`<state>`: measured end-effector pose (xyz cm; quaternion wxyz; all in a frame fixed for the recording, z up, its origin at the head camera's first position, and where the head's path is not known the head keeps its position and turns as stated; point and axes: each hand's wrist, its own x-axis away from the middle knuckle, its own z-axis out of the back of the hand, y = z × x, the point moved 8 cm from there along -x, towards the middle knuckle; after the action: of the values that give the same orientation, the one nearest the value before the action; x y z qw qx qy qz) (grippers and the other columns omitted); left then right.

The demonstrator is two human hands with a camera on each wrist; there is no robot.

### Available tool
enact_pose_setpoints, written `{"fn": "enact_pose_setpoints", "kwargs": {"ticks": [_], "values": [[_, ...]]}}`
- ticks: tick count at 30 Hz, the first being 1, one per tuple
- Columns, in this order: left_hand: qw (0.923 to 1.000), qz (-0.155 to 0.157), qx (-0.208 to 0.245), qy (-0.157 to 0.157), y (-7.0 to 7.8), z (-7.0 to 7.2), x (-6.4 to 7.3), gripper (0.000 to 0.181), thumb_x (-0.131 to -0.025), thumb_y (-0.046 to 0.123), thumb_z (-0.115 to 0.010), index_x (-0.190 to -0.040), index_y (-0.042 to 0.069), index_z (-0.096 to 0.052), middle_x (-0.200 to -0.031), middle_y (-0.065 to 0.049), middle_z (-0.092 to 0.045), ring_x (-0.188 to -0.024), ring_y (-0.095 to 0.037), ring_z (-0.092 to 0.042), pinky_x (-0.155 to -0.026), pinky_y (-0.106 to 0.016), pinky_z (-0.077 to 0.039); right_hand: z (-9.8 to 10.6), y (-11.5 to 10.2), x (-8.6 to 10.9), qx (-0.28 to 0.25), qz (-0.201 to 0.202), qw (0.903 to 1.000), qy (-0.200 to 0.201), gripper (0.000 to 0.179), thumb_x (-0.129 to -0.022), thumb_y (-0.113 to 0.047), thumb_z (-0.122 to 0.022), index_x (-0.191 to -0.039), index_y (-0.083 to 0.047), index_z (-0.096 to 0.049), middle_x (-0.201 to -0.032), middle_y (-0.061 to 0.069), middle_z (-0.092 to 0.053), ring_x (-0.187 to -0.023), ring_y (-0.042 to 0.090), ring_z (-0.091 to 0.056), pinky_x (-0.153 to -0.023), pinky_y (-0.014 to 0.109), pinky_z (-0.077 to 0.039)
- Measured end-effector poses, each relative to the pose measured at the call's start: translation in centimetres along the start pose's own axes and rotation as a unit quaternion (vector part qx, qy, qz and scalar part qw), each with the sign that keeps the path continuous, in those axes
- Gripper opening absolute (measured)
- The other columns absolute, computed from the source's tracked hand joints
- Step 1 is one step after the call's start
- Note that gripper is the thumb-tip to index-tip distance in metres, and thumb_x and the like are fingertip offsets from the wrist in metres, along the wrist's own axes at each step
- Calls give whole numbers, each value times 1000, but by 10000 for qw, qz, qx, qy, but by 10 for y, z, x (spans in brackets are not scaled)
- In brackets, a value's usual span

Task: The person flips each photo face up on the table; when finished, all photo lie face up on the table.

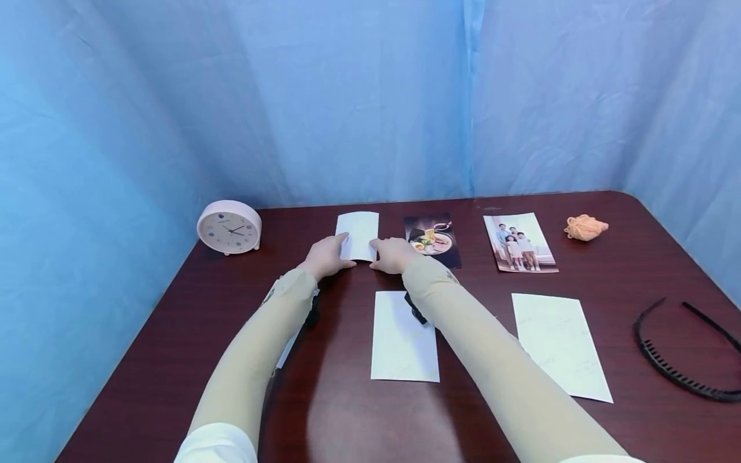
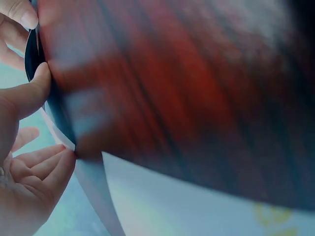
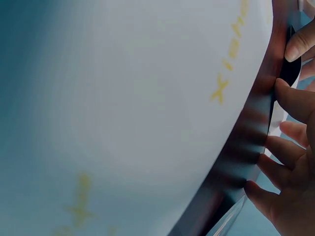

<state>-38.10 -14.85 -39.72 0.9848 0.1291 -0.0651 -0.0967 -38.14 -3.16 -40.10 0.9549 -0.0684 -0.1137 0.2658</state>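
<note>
At the far side of the table [image 1: 150, 366], the left hand [image 1: 326, 256] and right hand [image 1: 393, 254], just apart, pinch a white card [image 1: 360, 230] by its near end; it bows between them. It sits between the clock [image 1: 229, 227] and the food photo [image 1: 444, 256]. Farther right I see a family photo [image 1: 521, 244], then yarn [image 1: 586, 227].

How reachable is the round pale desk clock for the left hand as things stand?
Probably yes: only bare dark reddish-brown tabletop shows between the left hand and the clock. That hand grips the curved white-backed paper card, though, so it would likely need to let go first.
</note>
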Motion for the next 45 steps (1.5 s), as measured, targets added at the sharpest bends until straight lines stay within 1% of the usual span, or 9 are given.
{"fn": "enact_pose_setpoints", "kwargs": {"ticks": [4, 8, 15, 26, 32, 35, 38, 41, 45], "values": [[10000, -41, -59, 14, 1, 1, 2, 66, -89, 27, -66, -144, 7, -39, -142, -15, -48, -130, -28, -46, -108, -41, -37, 0, 1, 0, -70, -17, 10000, 45, 57, -94, -32, -58, -142, -7, -40, -135, 17, -53, -125, 32, -49, -106, 42, -38], [9996, -161, -228, -49, 6, 1, 6, 50, -92, 15, -56, -141, 10, -45, -139, -14, -51, -129, -27, -47, -106, -41, -38, 0, 1, 2, -158, 15, 9999, 46, 57, -95, -31, -57, -143, -7, -39, -137, 17, -51, -128, 31, -47, -107, 42, -37], [9972, -345, -653, -125, 16, -2, 14, 43, -95, 5, -46, -137, 10, -51, -133, -15, -55, -124, -26, -52, -103, -39, -42, 1, -1, 2, -408, 254, 9987, 172, 53, -93, -24, -60, -140, -6, -44, -139, 14, -50, -129, 28, -46, -109, 39, -35], [9982, -537, 105, -228, 12, 3, 17, 31, -98, 11, -50, -127, 8, -61, -127, -12, -61, -121, -26, -54, -103, -40, -42, 12, 4, 8, -518, 535, 9947, 707, 29, -91, -14, -61, -119, -7, -65, -121, 12, -64, -116, 29, -56, -102, 39, -42], [9955, -606, 706, -197, 6, 8, 19, 29, -98, 15, -51, -123, 7, -64, -121, -11, -63, -111, -24, -58, -99, -40, -45, 21, 10, 11, -1202, 641, 9842, 1133, 19, -93, -12, -59, -106, -7, -72, -108, 9, -70, -104, 24, -63, -96, 37, -47], [9929, -701, 957, 66, 2, 13, 21, 27, -97, 15, -53, -119, 6, -65, -116, -11, -65, -104, -24, -59, -94, -39, -47, 24, 13, 12, -1689, 684, 9746, 1305, 18, -93, -15, -59, -101, -7, -73, -101, 7, -72, -97, 22, -64, -91, 37, -49], [9872, -703, 1303, 599, -2, 23, 24, 24, -95, 15, -57, -115, 5, -67, -113, -12, -65, -102, -25, -60, -93, -39, -48, 29, 15, 12, -2223, 645, 9620, 1451, 18, -93, -19, -60, -101, -8, -73, -98, 7, -71, -94, 21, -63, -88, 37, -48], [9761, -609, 1750, 1133, -7, 34, 28, 25, -94, 16, -60, -115, 4, -66, -115, -13, -65, -107, -25, -60, -94, -40, -48, 33, 15, 14, -2708, 592, 9481, 1560, 20, -93, -21, -61, -101, -6, -71, -96, 10, -70, -89, 22, -58, -83, 36, -46], [9615, -527, 2254, 1483, -11, 42, 31, 30, -93, 17, -62, -120, 6, -62, -117, -13, -65, -109, -26, -59, -91, -41, -49, 35, 15, 18, -3186, 586, 9337, 1524, 23, -94, -22, -60, -101, -2, -70, -94, 17, -67, -81, 23, -50, -75, 34, -41]]}}
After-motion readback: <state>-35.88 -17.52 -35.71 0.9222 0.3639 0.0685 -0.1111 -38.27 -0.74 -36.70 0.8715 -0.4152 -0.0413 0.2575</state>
